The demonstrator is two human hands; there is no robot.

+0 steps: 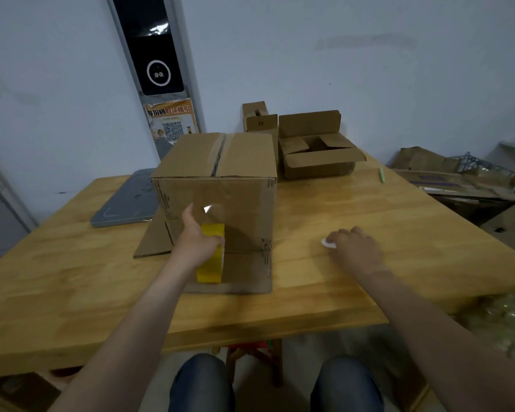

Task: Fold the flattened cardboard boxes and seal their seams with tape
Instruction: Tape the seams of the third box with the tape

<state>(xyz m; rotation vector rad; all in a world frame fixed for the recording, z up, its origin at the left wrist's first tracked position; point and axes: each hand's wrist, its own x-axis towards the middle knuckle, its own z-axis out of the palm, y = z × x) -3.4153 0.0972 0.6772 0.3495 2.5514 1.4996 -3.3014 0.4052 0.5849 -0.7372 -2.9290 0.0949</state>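
Centre of frame: large box is standing upright on the table. Its top flaps are closed, and tape is running along the top seam.

Left hand is gripping the yellow tape roll, fingers curled round it and thumb reaching up the box's near face. The roll is standing on edge, touching that face low down. A shiny strip of clear tape is showing on the face just above it.

Right hand is resting on the table right of centre, well apart from the box. Its fingers are curling over a small white object. What the object is cannot be told; possibly a cutter.

Key relation: the top seam's long axis is running away from the camera, and the strip is continuing that line down the near face. The roll is sitting below the seam, so the tape is lying above the left hand and up-left of the right hand. The left hand is the nearer one. Judgement: the strip is probably needing cutting, so the right hand would be travelling left.

Behind, upper centre: an open box. Left: a grey tray.
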